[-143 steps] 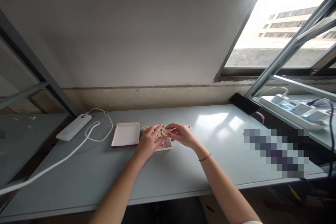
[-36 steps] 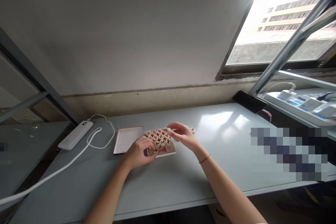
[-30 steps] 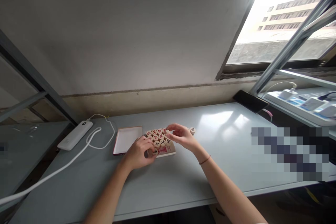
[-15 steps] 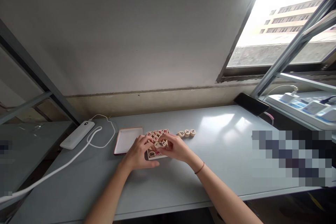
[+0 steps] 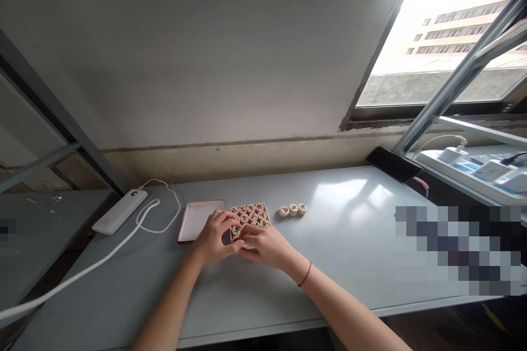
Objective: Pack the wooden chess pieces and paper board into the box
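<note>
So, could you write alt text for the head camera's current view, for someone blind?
A person's left hand and right hand are close together over the near side of a shallow box holding round, character-marked pieces on a grey table. Three more pieces sit in a row right of the box; a shallow tray lies left of it.

The right hand (image 5: 263, 242) blocks the near right part of the box (image 5: 269, 215), so the round pieces (image 5: 252, 216) in the row under it are mostly hidden, and whatever its fingers grip there cannot be made out. The white-lined tray (image 5: 197, 218) loses its near right corner behind the left hand (image 5: 214, 236). Well right of the hands, pixelated blocks (image 5: 448, 249) mask part of the tabletop (image 5: 349, 263); beyond them, the frame cuts off the power strip (image 5: 469, 178), and far left, the white cable (image 5: 24, 305).
</note>
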Demonstrator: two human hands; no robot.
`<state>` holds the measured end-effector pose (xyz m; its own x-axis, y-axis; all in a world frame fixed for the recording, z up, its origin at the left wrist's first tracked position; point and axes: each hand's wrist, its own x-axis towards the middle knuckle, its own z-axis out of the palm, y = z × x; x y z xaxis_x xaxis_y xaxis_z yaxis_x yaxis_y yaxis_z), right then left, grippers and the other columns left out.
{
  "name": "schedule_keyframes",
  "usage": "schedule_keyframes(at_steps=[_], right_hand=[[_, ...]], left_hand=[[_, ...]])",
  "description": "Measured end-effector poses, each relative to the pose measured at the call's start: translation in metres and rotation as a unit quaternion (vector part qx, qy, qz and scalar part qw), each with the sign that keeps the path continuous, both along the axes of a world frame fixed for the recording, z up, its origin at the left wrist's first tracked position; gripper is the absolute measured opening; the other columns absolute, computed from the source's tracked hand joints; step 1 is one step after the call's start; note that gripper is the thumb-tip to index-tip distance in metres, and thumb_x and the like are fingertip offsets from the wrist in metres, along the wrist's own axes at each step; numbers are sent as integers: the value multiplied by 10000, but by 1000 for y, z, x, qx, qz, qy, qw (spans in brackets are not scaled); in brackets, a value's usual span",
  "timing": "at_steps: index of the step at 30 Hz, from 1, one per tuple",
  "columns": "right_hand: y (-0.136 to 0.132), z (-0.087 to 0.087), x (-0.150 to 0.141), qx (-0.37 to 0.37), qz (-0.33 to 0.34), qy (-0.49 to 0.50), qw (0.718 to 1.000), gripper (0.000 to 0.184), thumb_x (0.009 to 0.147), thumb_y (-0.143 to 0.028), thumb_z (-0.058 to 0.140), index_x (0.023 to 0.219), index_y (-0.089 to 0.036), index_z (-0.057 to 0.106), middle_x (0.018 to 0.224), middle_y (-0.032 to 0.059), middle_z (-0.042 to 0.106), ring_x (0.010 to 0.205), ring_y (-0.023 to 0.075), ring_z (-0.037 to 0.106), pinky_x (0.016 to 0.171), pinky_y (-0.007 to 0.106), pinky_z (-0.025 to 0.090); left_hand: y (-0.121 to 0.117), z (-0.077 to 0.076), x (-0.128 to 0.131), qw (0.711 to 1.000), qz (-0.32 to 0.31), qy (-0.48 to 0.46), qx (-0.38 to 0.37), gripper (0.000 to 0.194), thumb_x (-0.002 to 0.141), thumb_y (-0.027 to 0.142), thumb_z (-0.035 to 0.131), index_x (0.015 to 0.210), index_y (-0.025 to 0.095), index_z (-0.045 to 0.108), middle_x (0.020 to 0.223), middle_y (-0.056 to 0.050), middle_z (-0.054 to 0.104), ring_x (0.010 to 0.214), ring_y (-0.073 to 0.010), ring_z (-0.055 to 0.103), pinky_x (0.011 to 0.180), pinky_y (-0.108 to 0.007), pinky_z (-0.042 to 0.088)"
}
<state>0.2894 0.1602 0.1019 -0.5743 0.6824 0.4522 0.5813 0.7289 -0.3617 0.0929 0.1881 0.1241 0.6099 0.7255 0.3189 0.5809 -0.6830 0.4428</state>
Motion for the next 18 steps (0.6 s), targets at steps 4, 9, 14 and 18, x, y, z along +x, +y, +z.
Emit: schedule_keyframes(at_steps=[4, 9, 14, 18], right_hand=[[9, 14, 28, -39, -56, 43, 997, 189, 869, -202, 491, 845, -201, 678, 927, 50, 672, 706, 117, 615, 628, 211, 446], [22, 24, 68, -118, -270, -66, 953, 324, 799, -186, 515, 1107, -214, 611, 1153, 74, 620, 660, 129, 601, 625, 252, 430], [27, 16, 71, -200, -314, -142, 917, 357, 785, -117, 491, 1106, -220, 609, 1074, 71, 658, 803, 174, 629, 613, 232, 387], [30, 13, 70, -203, -312, -148, 916, 300, 816, -86, 458, 1024, -202, 643, 1001, 89, 675, 801, 171, 637, 630, 229, 388]], left_hand=[[-4, 0, 5, 999, 9, 25, 30, 211, 741, 340, 616, 921, 232, 637, 1039, -41, 601, 1031, -235, 487, 911, -386, 385], [-13, -3, 23, 993, -26, 67, 90, 320, 713, 402, 666, 993, 247, 653, 1070, -53, 609, 1073, -266, 477, 951, -437, 341], [-14, -6, 32, 991, -39, 68, 112, 291, 771, 388, 637, 1031, 257, 648, 1070, -54, 618, 1064, -262, 491, 927, -445, 344], [-4, 1, 31, 989, -27, 60, 132, 184, 822, 325, 591, 971, 243, 662, 1046, -54, 629, 1044, -245, 510, 883, -411, 384]])
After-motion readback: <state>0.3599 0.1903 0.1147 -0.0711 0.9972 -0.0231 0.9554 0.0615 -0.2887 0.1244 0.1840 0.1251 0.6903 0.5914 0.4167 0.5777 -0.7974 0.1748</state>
